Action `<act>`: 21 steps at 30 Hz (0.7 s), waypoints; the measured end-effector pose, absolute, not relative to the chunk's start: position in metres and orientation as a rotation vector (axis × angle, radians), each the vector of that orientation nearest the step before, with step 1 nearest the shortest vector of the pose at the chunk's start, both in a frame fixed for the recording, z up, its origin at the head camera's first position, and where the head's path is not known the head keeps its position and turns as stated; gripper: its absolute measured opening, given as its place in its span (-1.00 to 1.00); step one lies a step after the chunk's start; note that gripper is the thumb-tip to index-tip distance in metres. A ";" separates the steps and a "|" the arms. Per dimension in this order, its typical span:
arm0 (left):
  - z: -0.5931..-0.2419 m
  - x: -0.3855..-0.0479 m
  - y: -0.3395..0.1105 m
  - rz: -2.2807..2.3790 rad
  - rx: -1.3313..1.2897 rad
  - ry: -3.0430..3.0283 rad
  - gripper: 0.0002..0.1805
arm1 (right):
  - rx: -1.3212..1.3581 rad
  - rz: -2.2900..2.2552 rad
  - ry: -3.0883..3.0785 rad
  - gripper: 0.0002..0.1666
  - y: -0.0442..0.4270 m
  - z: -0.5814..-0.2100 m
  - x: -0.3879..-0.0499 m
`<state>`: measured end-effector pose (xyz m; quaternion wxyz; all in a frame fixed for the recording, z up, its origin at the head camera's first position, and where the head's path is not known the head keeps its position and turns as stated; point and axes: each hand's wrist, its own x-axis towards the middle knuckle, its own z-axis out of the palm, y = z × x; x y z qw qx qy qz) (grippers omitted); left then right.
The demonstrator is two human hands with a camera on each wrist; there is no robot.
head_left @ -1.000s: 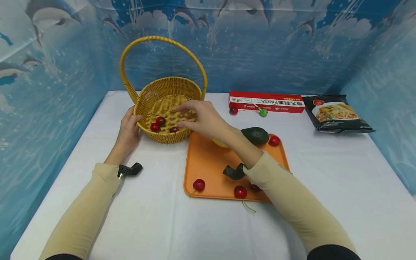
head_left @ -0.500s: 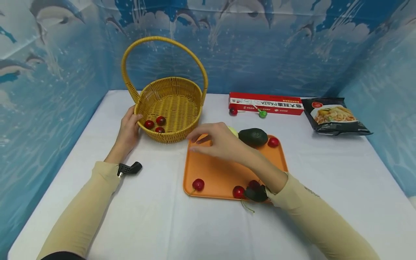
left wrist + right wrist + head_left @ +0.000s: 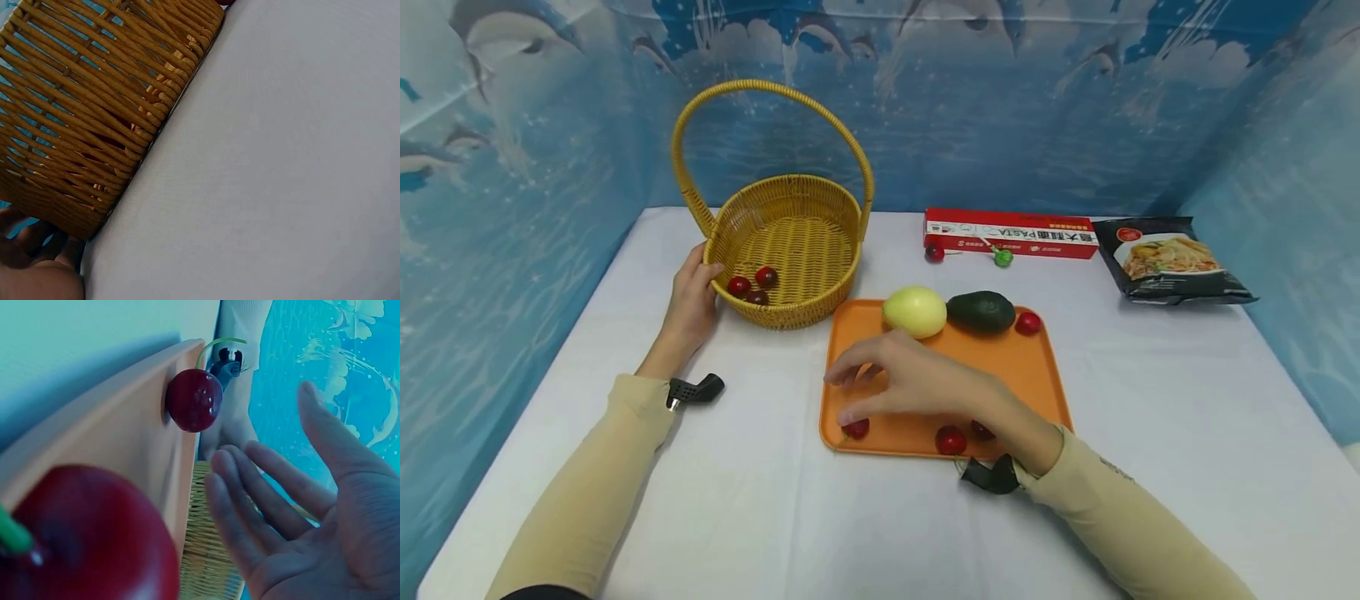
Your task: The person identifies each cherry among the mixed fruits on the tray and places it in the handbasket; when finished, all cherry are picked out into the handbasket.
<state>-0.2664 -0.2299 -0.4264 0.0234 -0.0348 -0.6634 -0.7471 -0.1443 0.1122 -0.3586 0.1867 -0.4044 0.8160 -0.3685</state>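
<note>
My left hand (image 3: 691, 302) grips the left rim of the yellow wicker basket (image 3: 831, 292), thumb over the edge; the left wrist view shows its fingers against the basket's wall (image 3: 94, 94). Three dark red cherries (image 3: 766, 277) lie in the basket's near left part. Over the orange tray (image 3: 1015, 367) hovers my right hand (image 3: 917, 375), fingers parted and holding nothing, its thumb just above a cherry (image 3: 855, 429) in the near left corner. In the right wrist view that cherry (image 3: 194, 400) with its green stem stands apart from the spread fingers.
On the tray are a yellow-green fruit (image 3: 914, 312), a dark avocado (image 3: 981, 312), a cherry (image 3: 1028, 323) at the far right and two near the front edge (image 3: 951, 440). Behind stand a red pasta box (image 3: 1011, 233), a cherry, a green item (image 3: 1002, 257) and a black packet (image 3: 1172, 262).
My right hand has moved from over the basket down to the tray's near left part. A cherry in the basket has rolled left beside the others. The left hand keeps its grip.
</note>
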 end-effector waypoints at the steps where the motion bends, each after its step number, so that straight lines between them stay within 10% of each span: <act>1: -0.426 -0.266 -0.230 -2.308 -0.105 -2.064 -0.35 | -1.140 -1.013 2.290 -0.44 0.112 -0.359 -0.144; 21: -0.427 -0.267 -0.232 -2.270 -0.118 -2.098 -0.34 | -1.159 -0.855 2.228 -0.68 0.107 -0.375 -0.142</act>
